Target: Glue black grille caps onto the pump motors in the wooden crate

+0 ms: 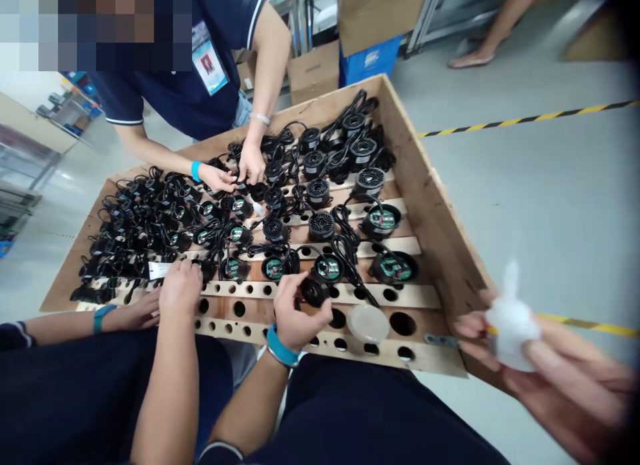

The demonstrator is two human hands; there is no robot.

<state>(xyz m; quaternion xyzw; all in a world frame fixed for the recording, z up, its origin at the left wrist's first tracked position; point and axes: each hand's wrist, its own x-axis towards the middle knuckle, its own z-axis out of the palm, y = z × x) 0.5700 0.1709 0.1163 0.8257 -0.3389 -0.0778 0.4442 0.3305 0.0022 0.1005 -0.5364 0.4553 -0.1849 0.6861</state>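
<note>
My left hand, with a blue band at its wrist, grips a small round black cover between thumb and fingers. Just behind the cover is a round black housing with a green circuit board exposed inside. At the right, beyond the crate's side, my right hand is closed around a white squeeze bottle. The bottle's thin nozzle points up; it is slightly blurred. A round translucent lid lies on the slats between my hands.
The wooden crate holds many black housings and coiled cables. On my left, a co-worker's hand is beside a white tube. Across the crate another person's hands handle a black part. Striped tape marks the floor.
</note>
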